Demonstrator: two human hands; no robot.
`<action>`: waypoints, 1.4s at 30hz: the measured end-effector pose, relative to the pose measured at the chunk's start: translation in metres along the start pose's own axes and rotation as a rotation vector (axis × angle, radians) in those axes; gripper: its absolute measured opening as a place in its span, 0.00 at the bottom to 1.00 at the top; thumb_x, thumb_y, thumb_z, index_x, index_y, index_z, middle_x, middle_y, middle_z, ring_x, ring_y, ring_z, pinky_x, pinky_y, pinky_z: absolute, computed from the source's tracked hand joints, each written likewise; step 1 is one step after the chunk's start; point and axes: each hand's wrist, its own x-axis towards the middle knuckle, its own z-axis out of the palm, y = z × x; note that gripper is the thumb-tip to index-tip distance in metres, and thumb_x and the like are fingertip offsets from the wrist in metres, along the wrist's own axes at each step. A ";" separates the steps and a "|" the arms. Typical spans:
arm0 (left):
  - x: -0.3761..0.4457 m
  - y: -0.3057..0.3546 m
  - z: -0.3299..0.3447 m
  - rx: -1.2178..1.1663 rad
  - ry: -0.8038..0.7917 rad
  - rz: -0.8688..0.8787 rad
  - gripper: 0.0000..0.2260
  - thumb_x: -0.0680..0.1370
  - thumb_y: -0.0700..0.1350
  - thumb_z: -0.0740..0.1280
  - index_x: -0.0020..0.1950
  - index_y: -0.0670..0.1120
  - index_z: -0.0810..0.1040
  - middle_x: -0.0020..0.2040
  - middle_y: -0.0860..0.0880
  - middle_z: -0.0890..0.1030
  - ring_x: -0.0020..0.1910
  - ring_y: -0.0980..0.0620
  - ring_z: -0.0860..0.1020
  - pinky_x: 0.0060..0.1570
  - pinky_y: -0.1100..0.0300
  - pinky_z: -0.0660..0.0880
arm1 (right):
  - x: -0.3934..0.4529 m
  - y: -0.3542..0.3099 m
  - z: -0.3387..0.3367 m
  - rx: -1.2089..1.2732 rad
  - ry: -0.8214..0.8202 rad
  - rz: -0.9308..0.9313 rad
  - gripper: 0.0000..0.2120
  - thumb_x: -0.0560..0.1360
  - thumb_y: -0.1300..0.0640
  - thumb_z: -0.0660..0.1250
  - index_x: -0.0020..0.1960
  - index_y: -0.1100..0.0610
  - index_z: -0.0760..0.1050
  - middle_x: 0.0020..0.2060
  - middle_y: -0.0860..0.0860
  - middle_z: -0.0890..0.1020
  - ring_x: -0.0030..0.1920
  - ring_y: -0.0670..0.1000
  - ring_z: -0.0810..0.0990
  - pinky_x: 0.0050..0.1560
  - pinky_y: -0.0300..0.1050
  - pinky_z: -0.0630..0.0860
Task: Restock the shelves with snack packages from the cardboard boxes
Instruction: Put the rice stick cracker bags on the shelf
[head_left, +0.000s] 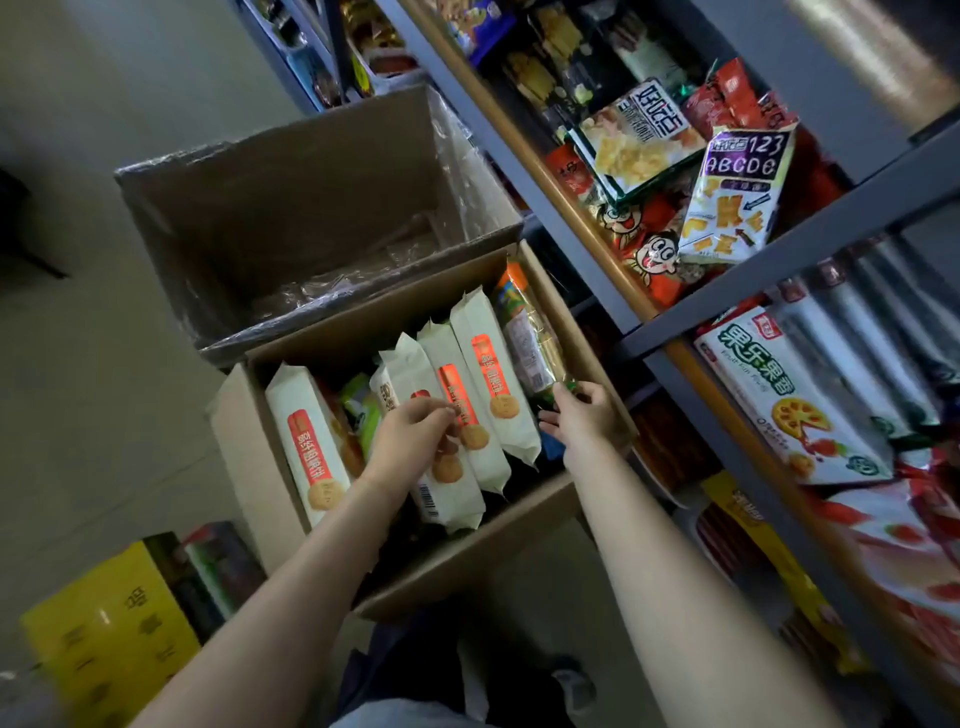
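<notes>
- Cardboard box (457, 540) sits open on the floor just beside the shelves (649, 306), packed with white biscuit packs (488, 387) standing side by side on end.
- left hand (410, 436) is down in the box, fingers curled and pinching one of the middle white packs near its orange label.
- right hand (584, 413) is at the box's right side, fingers curled round the end of a clear-wrapped snack roll (530, 338) that leans against the wall.
- second box (311, 208) behind it holds only a crinkly plastic liner, as far as I can see.
- shelves on the right are stuffed with mixed snack bags, pretty messy.
- yellow carton (104, 623) sits bottom left.
</notes>
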 end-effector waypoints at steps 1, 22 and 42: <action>0.000 0.000 -0.001 -0.012 -0.016 -0.005 0.07 0.82 0.41 0.65 0.51 0.45 0.83 0.44 0.44 0.85 0.38 0.49 0.82 0.48 0.52 0.81 | -0.007 -0.001 0.001 -0.045 -0.009 -0.031 0.06 0.78 0.59 0.69 0.53 0.55 0.73 0.49 0.57 0.82 0.44 0.56 0.86 0.38 0.44 0.83; -0.094 0.094 0.102 -0.460 -0.242 0.148 0.15 0.79 0.40 0.69 0.65 0.43 0.74 0.52 0.42 0.86 0.42 0.45 0.86 0.41 0.50 0.83 | -0.146 -0.038 -0.179 -0.288 -0.133 -0.992 0.07 0.81 0.50 0.64 0.50 0.52 0.79 0.39 0.45 0.80 0.40 0.43 0.79 0.37 0.32 0.72; -0.369 0.095 0.360 0.032 -0.971 0.733 0.18 0.75 0.41 0.75 0.63 0.42 0.78 0.57 0.45 0.86 0.55 0.47 0.84 0.50 0.57 0.81 | -0.220 0.005 -0.542 0.456 0.249 -0.809 0.12 0.72 0.41 0.70 0.52 0.44 0.79 0.47 0.41 0.86 0.49 0.44 0.85 0.53 0.47 0.80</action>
